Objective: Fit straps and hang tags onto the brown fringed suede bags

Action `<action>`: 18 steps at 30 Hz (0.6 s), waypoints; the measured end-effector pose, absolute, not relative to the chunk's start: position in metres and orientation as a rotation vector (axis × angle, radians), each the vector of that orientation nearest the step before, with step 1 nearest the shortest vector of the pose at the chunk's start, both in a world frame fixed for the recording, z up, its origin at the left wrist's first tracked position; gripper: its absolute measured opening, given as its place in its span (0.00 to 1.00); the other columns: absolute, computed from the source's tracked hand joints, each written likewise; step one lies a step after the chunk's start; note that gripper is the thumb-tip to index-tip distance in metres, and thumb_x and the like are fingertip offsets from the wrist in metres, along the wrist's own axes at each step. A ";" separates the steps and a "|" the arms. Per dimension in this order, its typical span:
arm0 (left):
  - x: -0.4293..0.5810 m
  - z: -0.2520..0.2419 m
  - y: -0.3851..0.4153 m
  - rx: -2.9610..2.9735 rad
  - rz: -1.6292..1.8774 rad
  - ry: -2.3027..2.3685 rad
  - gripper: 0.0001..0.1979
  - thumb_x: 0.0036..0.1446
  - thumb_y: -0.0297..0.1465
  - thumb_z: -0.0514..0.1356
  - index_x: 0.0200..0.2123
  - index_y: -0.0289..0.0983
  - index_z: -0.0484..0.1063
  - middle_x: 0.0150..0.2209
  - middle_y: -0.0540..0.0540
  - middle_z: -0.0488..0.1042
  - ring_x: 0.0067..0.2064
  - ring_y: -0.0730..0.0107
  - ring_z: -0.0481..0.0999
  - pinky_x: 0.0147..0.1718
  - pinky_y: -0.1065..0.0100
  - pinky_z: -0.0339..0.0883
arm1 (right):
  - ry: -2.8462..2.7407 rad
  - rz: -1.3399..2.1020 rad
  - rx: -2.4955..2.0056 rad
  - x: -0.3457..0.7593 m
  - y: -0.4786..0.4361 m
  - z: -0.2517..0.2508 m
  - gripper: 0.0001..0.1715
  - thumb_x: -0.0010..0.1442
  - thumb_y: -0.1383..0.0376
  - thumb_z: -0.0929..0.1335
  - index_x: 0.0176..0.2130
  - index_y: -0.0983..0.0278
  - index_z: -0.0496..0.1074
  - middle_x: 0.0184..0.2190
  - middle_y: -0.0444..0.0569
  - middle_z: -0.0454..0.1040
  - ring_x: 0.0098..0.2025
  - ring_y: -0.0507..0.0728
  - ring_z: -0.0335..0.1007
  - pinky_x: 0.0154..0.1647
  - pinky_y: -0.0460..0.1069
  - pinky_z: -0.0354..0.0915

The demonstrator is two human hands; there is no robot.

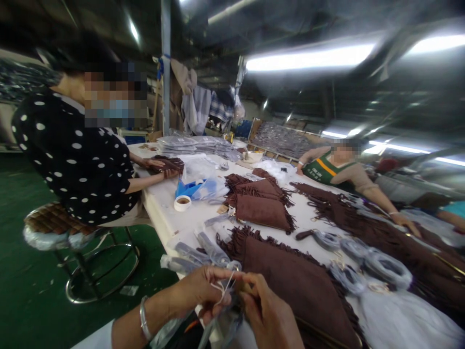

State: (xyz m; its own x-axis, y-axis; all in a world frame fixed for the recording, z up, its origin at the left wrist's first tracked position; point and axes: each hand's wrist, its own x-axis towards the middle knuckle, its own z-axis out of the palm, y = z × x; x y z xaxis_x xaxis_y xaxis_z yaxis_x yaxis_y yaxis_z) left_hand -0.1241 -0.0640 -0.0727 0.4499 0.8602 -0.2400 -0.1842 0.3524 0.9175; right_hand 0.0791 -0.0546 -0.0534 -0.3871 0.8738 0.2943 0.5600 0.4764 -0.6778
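Observation:
A thin white string (225,287) is looped between my two hands above the table's near edge. My left hand (199,293), with a silver bangle at the wrist, is closed on the string. Fingertips of my right hand (269,308) meet the left index finger and pinch the string too. A small yellowish-brown piece (247,288) shows at the right fingers; its kind is unclear. Clear plastic and a grey wrapped strip hang below the hands, partly hidden. Just beyond lies a dark brown fringed bag (290,276) with a zip along its near edge.
More brown fringed bags (261,209) lie on the white table (163,206), near a tape roll (182,203). Coiled, wrapped straps (387,266) lie to the right. One person (72,155) sits left by a stool (54,228); another (327,169) leans in across the table.

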 end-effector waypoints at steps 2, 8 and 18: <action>-0.119 -0.072 -0.069 1.093 0.829 0.843 0.32 0.46 0.28 0.64 0.58 0.39 0.69 0.26 0.51 0.77 0.16 0.78 0.65 0.17 0.76 0.60 | -2.005 0.750 -1.196 0.067 -0.057 -0.054 0.13 0.62 0.61 0.63 0.46 0.58 0.69 0.26 0.40 0.74 0.26 0.53 0.73 0.30 0.44 0.64; -0.107 -0.067 -0.082 1.344 0.979 0.972 0.18 0.48 0.26 0.63 0.46 0.36 0.75 0.32 0.50 0.76 0.23 0.75 0.70 0.21 0.76 0.65 | -1.723 1.064 -1.186 0.049 -0.059 -0.060 0.15 0.62 0.57 0.64 0.46 0.61 0.68 0.34 0.46 0.77 0.37 0.56 0.76 0.40 0.47 0.68; -0.105 -0.084 -0.084 1.656 1.151 1.175 0.15 0.66 0.32 0.50 0.32 0.35 0.75 0.28 0.47 0.73 0.24 0.74 0.72 0.24 0.77 0.64 | -2.109 1.118 -0.920 0.065 -0.058 -0.048 0.27 0.61 0.65 0.65 0.59 0.59 0.67 0.39 0.47 0.79 0.39 0.55 0.77 0.43 0.46 0.70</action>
State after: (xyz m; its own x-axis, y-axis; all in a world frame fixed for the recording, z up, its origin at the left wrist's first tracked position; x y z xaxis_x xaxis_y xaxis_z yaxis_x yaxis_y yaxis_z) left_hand -0.1046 -0.0841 -0.0844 0.1599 0.9605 0.2278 0.2478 -0.2624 0.9326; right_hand 0.0650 -0.0581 -0.0479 -0.5973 0.7847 0.1656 0.3031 0.4121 -0.8592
